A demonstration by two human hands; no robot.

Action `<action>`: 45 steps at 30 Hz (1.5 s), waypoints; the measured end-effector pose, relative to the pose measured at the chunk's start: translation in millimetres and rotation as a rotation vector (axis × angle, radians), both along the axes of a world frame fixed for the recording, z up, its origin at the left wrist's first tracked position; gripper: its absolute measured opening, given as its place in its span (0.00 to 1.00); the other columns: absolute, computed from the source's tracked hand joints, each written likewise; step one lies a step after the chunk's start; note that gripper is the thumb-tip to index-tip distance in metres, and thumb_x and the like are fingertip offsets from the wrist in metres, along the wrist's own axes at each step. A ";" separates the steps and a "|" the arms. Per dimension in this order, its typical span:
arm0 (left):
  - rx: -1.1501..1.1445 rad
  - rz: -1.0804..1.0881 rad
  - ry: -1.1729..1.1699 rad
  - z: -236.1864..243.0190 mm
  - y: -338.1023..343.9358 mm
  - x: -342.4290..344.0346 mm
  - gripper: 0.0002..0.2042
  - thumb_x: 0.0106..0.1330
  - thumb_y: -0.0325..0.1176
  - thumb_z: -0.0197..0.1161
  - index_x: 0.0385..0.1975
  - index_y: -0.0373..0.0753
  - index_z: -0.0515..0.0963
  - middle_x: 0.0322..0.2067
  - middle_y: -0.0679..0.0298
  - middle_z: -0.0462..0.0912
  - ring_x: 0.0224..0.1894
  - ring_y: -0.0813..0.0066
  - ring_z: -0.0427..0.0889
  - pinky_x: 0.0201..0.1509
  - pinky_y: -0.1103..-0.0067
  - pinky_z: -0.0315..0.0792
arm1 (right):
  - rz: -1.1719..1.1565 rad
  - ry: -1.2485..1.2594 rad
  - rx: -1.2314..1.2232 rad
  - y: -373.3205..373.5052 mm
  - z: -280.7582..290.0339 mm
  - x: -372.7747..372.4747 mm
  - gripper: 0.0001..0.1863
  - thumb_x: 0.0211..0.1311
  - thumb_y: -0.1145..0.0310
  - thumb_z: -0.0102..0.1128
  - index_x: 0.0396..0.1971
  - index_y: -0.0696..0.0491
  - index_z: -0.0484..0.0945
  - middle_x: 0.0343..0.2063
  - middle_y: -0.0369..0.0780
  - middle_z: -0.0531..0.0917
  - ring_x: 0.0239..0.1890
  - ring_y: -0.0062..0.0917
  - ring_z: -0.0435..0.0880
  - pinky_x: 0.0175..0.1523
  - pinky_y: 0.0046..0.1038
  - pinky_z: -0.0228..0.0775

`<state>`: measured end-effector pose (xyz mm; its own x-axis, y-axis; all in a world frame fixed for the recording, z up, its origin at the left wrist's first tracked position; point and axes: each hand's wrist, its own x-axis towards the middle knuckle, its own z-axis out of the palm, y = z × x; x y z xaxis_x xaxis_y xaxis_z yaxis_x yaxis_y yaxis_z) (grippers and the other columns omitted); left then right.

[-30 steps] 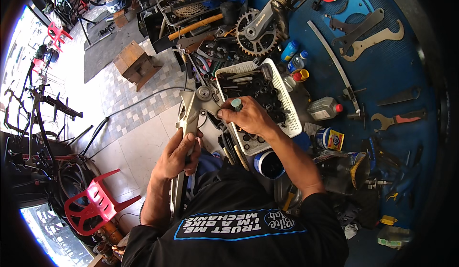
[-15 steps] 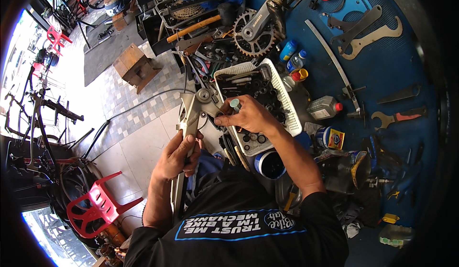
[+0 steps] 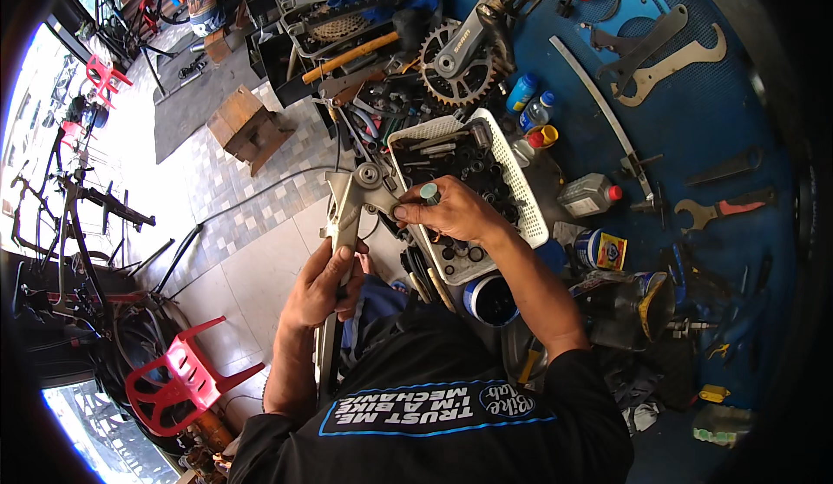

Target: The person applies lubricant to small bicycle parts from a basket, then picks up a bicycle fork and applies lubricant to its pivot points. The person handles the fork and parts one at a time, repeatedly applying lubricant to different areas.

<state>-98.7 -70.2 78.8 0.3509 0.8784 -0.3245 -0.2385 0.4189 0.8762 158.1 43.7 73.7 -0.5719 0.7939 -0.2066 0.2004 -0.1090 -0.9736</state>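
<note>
At frame centre, the left hand (image 3: 323,280) wraps tight around a silver metal frame piece (image 3: 347,224), stiff and probably weighty, best gripped mid-shaft, while the right hand (image 3: 451,215) pinches a green-capped tool (image 3: 429,194) against its pivot end.

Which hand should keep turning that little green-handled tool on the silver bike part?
Probably the right hand: it already grips the green-handled tool at the top end of the silver bike part. The left hand is wrapped around that part lower down, steadying it.

Left hand (image 3: 323,280) curls in a tight grip, thumb uppermost; right hand (image 3: 447,215) pinches, fingers bunched, forearm stretched forward.
</note>
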 end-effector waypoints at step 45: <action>1.091 0.839 1.277 -38.8 -22.7 -35.0 0.34 0.41 0.36 0.84 0.52 0.36 0.79 0.49 0.52 0.73 0.56 0.52 0.71 0.62 0.62 0.66 | -0.219 -0.359 0.626 -18.7 12.7 -85.2 0.21 0.58 0.46 0.70 0.37 0.50 0.88 0.24 0.44 0.88 0.28 0.41 0.89 0.35 0.38 0.81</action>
